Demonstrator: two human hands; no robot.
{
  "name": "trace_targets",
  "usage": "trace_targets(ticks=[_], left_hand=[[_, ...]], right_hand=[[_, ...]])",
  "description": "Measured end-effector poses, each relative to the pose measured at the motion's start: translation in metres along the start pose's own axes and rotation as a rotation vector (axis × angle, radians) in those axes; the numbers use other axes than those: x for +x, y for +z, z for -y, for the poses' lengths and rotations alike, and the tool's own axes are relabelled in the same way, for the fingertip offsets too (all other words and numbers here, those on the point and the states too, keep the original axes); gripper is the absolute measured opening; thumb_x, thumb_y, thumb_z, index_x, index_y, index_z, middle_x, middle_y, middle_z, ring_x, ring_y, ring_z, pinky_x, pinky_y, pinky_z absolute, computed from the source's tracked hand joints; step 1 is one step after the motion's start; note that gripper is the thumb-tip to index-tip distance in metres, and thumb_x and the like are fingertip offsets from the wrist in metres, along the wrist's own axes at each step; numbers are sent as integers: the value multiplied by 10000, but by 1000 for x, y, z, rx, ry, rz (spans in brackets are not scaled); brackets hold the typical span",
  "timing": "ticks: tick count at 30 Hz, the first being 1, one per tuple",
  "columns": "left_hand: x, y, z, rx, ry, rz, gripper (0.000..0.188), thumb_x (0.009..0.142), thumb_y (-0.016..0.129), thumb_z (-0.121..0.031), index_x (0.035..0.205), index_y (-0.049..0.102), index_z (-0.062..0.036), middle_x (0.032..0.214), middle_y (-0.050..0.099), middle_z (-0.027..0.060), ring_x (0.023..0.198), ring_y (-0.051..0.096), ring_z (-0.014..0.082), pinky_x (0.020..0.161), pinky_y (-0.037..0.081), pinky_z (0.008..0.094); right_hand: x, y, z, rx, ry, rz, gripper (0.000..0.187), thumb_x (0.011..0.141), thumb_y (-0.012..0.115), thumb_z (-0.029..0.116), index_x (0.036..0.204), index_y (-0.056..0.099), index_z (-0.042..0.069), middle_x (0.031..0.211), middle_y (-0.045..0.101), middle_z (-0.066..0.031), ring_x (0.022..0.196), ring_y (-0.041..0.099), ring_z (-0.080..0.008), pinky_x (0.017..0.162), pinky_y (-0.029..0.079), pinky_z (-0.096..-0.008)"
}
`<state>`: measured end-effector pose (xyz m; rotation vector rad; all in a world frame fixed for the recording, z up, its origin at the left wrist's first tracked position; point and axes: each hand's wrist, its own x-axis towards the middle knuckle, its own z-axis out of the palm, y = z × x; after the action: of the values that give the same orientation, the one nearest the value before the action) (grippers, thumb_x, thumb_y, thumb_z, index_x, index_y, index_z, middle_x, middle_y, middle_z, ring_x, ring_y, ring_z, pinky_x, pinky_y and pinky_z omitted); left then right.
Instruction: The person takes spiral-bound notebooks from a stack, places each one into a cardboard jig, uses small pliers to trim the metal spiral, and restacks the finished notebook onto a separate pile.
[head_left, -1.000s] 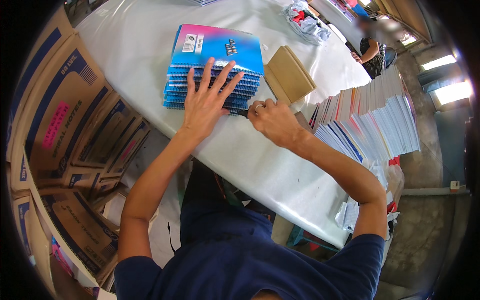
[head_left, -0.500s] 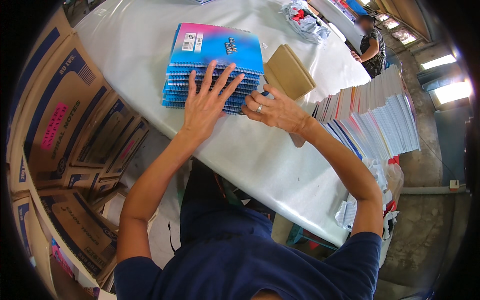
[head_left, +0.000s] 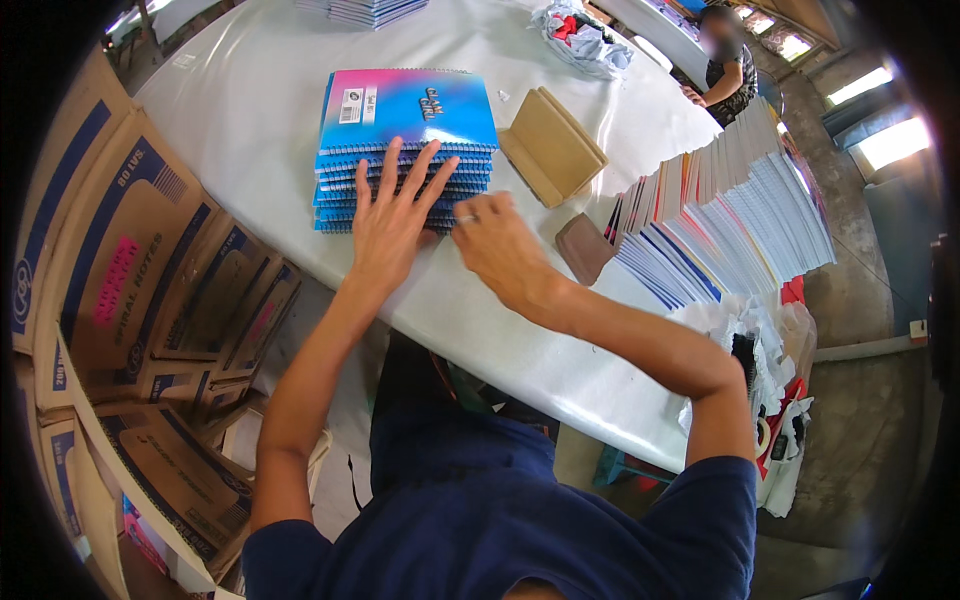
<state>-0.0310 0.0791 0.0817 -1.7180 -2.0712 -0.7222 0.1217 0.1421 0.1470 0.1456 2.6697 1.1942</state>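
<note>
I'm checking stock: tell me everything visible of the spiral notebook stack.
The stack of spiral notebooks lies flat on the white table. Its glossy, card-like top cover runs from pink to blue, with a white label. Coiled bindings show along the near side, one along the far edge. The left hand lies spread over the near side; the right hand is by the near right corner, contact unclear.

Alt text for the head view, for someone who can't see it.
A person's spread left hand rests against a stack of blue spiral notebooks on a white table; the right hand curls beside the stack's near right corner. A tan angled piece and stacked books lie farther right.
</note>
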Motion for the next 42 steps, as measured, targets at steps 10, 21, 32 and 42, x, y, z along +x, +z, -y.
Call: trace_targets(ticks=[10,21,32,42], left_hand=[[-85,-15,-22,-1459,-1002,-266,757,957,608,-183,1511,137,27,1556,215,179,1413,254,232,1154,185,367],[-23,36,22,-1409,-1056,-295,608,985,519,-440,1439,374,-65,1280,521,-15,1135,457,101,954,334,270],[109,48,144,-1540,-1082,200,753,969,382,-615,1442,374,-29,1441,442,107,1297,421,241,1084,290,417],[189,80,175,-1619,-927,629,672,965,397,-613,1383,490,-95,1336,546,82,1236,472,210,1064,344,396]], right_hand=[[-158,42,23,709,442,112,519,868,664,322,1263,524,16,1251,530,-242,1108,552,-384,906,447,-450],[68,101,-120,1283,704,-784,528,979,517,411,1158,541,-85,1124,570,-314,991,600,-418,851,473,-452],[160,178,-153,2711,647,239,941,906,207,757,1398,439,-10,1344,535,-202,1197,537,-265,1012,438,-390],[154,139,-114,2796,894,-9,927,900,236,768,1467,346,42,1493,375,-127,1339,381,-277,1111,298,-424]])
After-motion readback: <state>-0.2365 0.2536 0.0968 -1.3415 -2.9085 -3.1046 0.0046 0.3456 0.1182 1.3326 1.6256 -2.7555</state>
